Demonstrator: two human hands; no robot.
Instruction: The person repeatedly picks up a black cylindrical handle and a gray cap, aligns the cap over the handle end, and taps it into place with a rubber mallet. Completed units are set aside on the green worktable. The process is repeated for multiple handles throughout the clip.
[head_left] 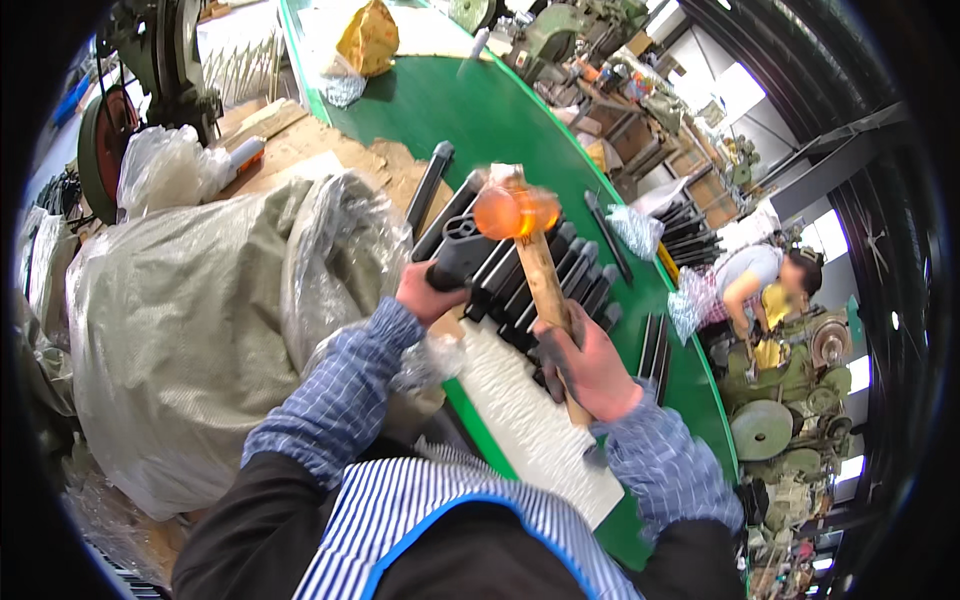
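1. The left hand (pixel 430 293) is closing its fingers around a dark hollow profile (pixel 463 250), and that piece is showing its end, with rounded openings, toward the far side.
2. Over on the right, the right hand (pixel 590 368) is wrapping its fingers firmly around the wooden handle of a mallet (pixel 540 268), the lower end of the handle poking out on the near side of the fist.
3. The mallet's translucent orange head is hanging just right of the profile's end, looking blurred; whether the two are touching, I cannot tell.
4. Beyond and between the hands, a row of black bars (pixel 492 288) is lying side by side, partly hidden by the mallet and the right hand.
5. On the near side, a white foam sheet (pixel 535 430) is spreading across the green tabletop (pixel 530 115).
6. To the left, a big woven sack (pixel 180 320) is bulging under clear plastic, close to the left forearm.
7. Right of the row, a few loose bars (pixel 655 350) are lying on the green, while at the far end a crumpled yellow bag (pixel 368 40) is standing.
8. Far right, a co-worker (pixel 745 280) is leaning toward machinery beyond the table.
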